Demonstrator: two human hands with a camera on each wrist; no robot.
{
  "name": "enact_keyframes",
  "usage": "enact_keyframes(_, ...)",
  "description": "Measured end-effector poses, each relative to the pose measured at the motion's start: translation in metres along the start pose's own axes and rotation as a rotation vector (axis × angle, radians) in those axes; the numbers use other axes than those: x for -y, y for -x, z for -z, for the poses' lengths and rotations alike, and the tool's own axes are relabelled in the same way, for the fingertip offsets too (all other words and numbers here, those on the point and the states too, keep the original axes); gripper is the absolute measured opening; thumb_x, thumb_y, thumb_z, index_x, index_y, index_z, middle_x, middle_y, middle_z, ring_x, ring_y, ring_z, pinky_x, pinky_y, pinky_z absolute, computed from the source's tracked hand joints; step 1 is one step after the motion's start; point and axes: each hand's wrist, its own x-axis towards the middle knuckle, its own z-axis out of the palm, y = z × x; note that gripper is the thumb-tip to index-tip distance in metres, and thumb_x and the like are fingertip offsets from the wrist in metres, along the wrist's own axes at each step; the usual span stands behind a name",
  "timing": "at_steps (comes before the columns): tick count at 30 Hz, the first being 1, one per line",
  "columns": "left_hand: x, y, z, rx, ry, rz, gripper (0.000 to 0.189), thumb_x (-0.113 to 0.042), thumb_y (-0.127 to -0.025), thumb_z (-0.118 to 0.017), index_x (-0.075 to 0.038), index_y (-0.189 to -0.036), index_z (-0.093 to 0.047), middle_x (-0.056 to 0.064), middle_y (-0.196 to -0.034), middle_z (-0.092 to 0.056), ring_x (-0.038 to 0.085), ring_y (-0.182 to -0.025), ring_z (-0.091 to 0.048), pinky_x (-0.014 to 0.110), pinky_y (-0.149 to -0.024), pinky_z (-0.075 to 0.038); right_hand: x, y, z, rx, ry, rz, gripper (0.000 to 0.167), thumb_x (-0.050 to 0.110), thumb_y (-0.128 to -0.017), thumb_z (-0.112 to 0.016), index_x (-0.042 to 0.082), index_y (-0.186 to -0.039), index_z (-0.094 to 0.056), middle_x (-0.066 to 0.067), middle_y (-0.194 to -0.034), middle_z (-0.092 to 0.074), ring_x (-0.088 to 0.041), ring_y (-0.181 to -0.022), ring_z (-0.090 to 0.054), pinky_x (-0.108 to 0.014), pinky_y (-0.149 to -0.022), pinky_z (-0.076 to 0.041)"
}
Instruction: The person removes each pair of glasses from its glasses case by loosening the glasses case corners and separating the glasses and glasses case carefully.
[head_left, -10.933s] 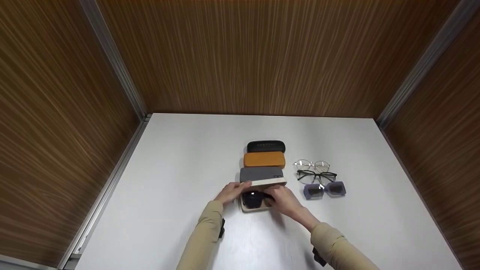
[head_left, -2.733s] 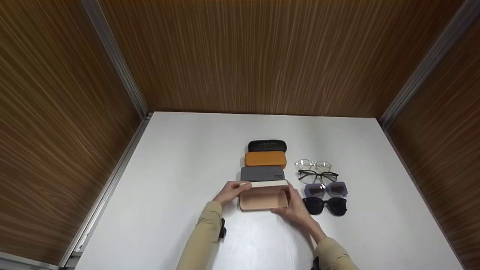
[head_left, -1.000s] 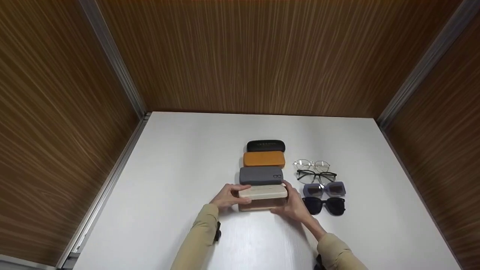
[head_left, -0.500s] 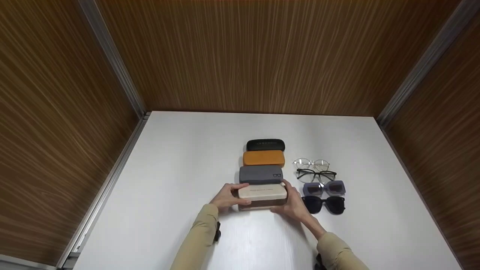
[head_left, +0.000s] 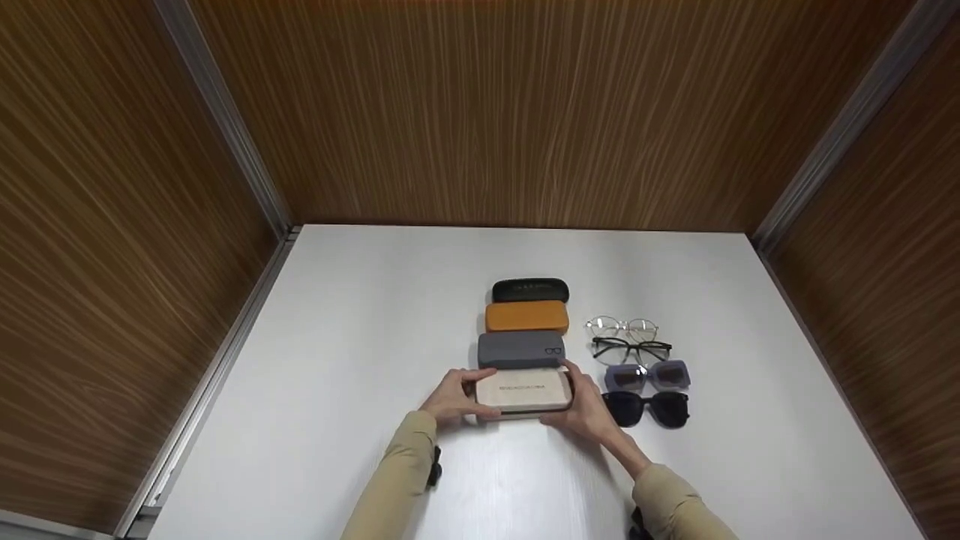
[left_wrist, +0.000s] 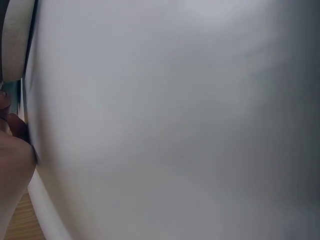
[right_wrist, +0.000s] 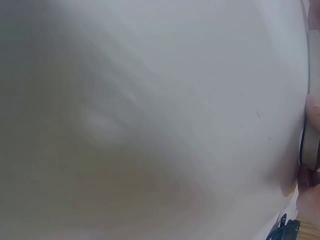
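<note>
Between both hands in the head view is a cream glasses case [head_left: 523, 390] on the white table, small lettering on its lid. The lid is tilted low over the base, with a dark slit along the front. My left hand [head_left: 454, 396] grips the lid's left end, thumb at the front edge and index finger at the back. Around the right end, my right hand [head_left: 589, 409] holds the case with its thumb at the base's front. Just right of that hand lie black sunglasses [head_left: 670, 410]. The wrist views catch only edges of the case [right_wrist: 311, 147] and hands.
Behind the cream case stand a grey case [head_left: 517, 350], an orange case [head_left: 526, 316] and a black case [head_left: 530, 290]. Purple sunglasses [head_left: 670, 374], black-framed glasses [head_left: 636, 350] and thin wire glasses [head_left: 624, 325] form a column at the right. Wood panels [head_left: 480, 112] enclose the table.
The black sunglasses went from inside the cream case to the front of the right column. The case then stood open and bare inside; its lid has since swung down almost onto the base.
</note>
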Motion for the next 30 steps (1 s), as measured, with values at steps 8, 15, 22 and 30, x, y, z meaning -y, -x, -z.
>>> enact_keyframes(8, 0.0007, 0.0009, -0.0013, -0.009, -0.005, -0.025, 0.077, -0.009, -0.072, -0.091, -0.004, -0.142, -0.057, 0.015, -0.131, -0.067, 0.009, -0.093, -0.056, 0.018, -0.087, -0.049, -0.0012, 0.0, -0.0009, -0.006, 0.003, 0.016, 0.111, 0.014, -0.058, -0.098, 0.0, -0.15, -0.037, -0.017, -0.126, -0.066, -0.035, -0.119, -0.057, -0.055, -0.111, -0.041)
enact_keyframes(15, 0.0, 0.0026, -0.0025, -0.012, -0.011, -0.052, 0.078, -0.007, -0.072, -0.09, -0.004, -0.142, -0.057, 0.017, -0.126, -0.069, 0.01, -0.09, -0.056, 0.018, -0.084, -0.049, -0.0044, 0.0007, -0.0025, -0.023, 0.016, 0.061, 0.109, 0.014, -0.058, -0.098, -0.002, -0.148, -0.039, -0.017, -0.121, -0.067, -0.032, -0.113, -0.057, -0.052, -0.105, -0.044)
enact_keyframes(22, 0.0013, 0.002, -0.0043, -0.006, -0.021, -0.052, 0.079, -0.008, -0.072, -0.09, -0.006, -0.143, -0.056, 0.015, -0.134, -0.065, 0.011, -0.101, -0.059, 0.024, -0.095, -0.051, -0.0039, 0.0036, -0.0022, -0.027, 0.018, 0.076, 0.109, 0.012, -0.058, -0.097, -0.003, -0.149, -0.039, -0.015, -0.119, -0.068, -0.031, -0.111, -0.057, -0.053, -0.105, -0.044)
enact_keyframes(30, -0.0006, 0.0049, -0.0047, 0.0, -0.066, -0.045, 0.081, -0.012, -0.074, -0.09, -0.007, -0.146, -0.053, 0.014, -0.143, -0.058, 0.025, -0.123, -0.057, 0.041, -0.113, -0.044, 0.0007, 0.0034, 0.0039, 0.025, 0.058, 0.099, 0.103, 0.011, -0.061, -0.095, -0.003, -0.147, -0.041, -0.022, -0.123, -0.064, -0.038, -0.114, -0.056, -0.058, -0.107, -0.044)
